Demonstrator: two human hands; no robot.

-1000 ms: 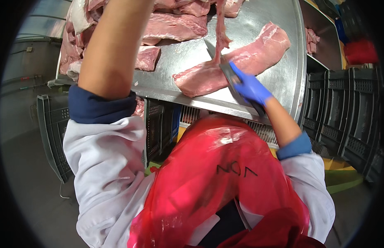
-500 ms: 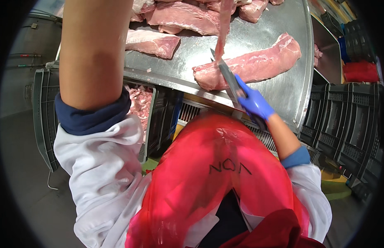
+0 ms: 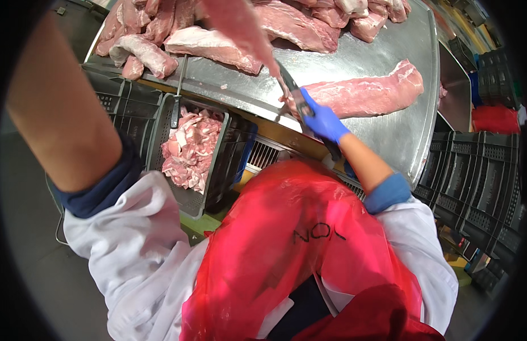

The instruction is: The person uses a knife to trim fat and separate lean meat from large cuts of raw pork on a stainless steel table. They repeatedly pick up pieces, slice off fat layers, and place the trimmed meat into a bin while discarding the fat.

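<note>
My right hand (image 3: 325, 118), in a blue glove, is closed around a knife (image 3: 287, 81) at the table's near edge. Beside the blade lies a long pork loin (image 3: 366, 94) on the metal table (image 3: 383, 51). A strip of meat (image 3: 241, 31), blurred by motion, rises from the knife toward the upper left; its lower end meets the blade. The left arm (image 3: 67, 113) reaches up out of the picture, so my left hand is hidden, and what it holds cannot be seen.
Several pieces of meat (image 3: 297, 25) are piled along the far side. Below the table, a dark crate (image 3: 213, 165) contains meat trimmings (image 3: 189, 149). A sharpening steel (image 3: 176, 111) hangs at its far rim. Stacked crates (image 3: 471, 182) stand at right, near a red bundle (image 3: 495, 120).
The meat strip has swung toward the upper left, and my right hand has moved left and up with the knife. My left forearm has shifted left. The view has shifted, showing more of the trimmings crate.
</note>
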